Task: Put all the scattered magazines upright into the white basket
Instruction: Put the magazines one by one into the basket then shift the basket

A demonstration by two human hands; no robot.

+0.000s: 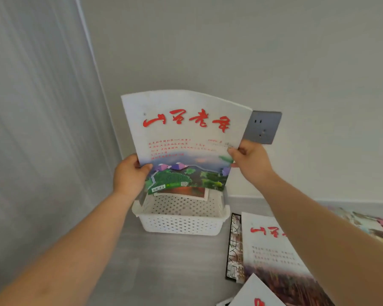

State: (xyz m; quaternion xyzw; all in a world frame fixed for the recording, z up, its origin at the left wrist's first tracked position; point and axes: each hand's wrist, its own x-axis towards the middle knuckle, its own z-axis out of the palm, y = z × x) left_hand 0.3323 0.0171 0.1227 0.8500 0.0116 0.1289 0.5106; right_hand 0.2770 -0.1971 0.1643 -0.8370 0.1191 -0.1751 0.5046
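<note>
Magazine [184, 142], red title, held upright just above basket; loose magazines [270, 250] flat on floor [164, 266] at right; white basket [179, 224] by wall, another issue [186, 193] inside; left hand [128, 173], right hand [250, 160] gripping held magazine's side edges.

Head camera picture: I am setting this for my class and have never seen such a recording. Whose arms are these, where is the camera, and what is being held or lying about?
There is no machine here. One camera worn on a person's head looks forward and down, so the two bare arms are that person's own. The left hand and right hand each grip a side edge of a white magazine with red lettering, held upright over the white basket, which sits on the grey floor. A second magazine stands in the basket. Several loose magazines lie flat on the floor to the right. The grey plate on the wall is a socket.
</note>
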